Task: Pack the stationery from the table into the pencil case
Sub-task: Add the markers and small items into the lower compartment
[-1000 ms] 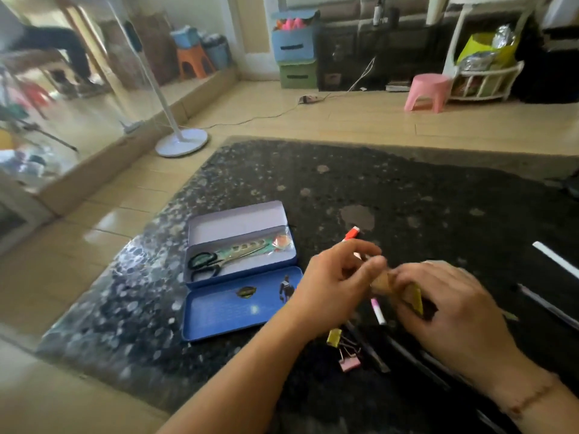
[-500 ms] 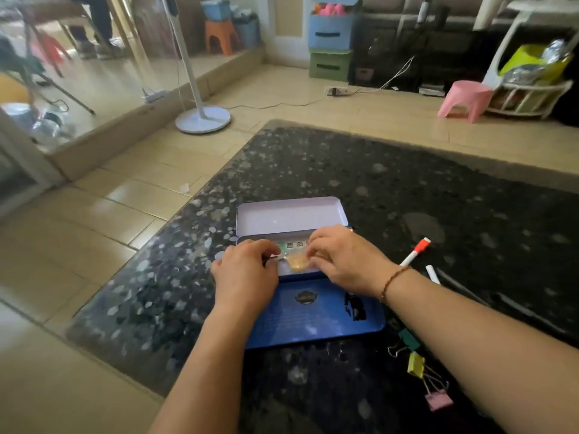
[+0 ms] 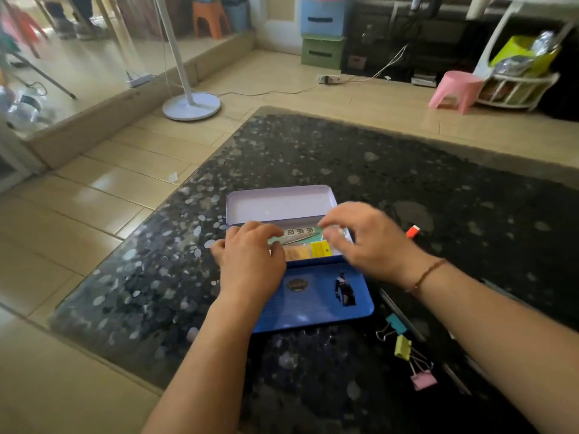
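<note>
Pencil case (image 3: 282, 205) open | left hand (image 3: 250, 264) inside; right hand (image 3: 366, 242) hovering

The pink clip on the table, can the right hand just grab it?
Probably yes. The pink clip lies bare on the table, near the person, under the right forearm. The right hand is at the pencil case and looks empty.

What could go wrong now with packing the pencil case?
The tray already looks full under both hands, left hand and right hand, so the lid might not close. The binder clips lie close to the right forearm, which could knock them away. The red-capped pen sits behind the right hand and could be forgotten.
</note>
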A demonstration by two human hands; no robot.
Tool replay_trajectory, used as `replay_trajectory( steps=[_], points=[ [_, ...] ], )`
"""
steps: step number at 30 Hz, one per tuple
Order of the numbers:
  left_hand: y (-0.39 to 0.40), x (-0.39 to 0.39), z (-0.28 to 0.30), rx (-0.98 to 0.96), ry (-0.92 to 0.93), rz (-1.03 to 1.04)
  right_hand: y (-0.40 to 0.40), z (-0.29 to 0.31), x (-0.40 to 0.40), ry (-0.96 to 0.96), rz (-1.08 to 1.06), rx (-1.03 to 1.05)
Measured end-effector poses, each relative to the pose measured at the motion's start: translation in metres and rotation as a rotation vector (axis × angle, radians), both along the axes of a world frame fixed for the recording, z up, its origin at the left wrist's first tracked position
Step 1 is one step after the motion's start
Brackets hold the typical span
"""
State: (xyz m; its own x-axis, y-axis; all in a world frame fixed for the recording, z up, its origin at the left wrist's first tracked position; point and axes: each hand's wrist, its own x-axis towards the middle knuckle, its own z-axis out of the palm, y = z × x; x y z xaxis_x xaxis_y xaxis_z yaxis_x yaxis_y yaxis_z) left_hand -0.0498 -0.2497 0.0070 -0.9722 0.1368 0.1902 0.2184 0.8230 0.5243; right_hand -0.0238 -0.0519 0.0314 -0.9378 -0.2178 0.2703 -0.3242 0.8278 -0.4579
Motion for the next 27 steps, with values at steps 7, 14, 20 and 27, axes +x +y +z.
replay_trajectory(
  steps=[7,14,20,27],
  points=[
    [0.066,0.065,0.021,-0.124,0.121,-0.833,0.058,0.006,0.098,-0.14,-0.242,0.153],
    [0.09,0.082,0.009,-0.329,0.061,-0.927,0.049,-0.02,0.175,-0.231,-0.273,0.263],
    [0.088,0.083,0.005,-0.275,0.019,-0.898,0.028,-0.032,0.169,-0.249,-0.418,0.32],
    [0.09,0.08,-0.001,-0.219,-0.057,-0.817,0.023,-0.033,0.158,-0.297,-0.49,0.277]
  ],
)
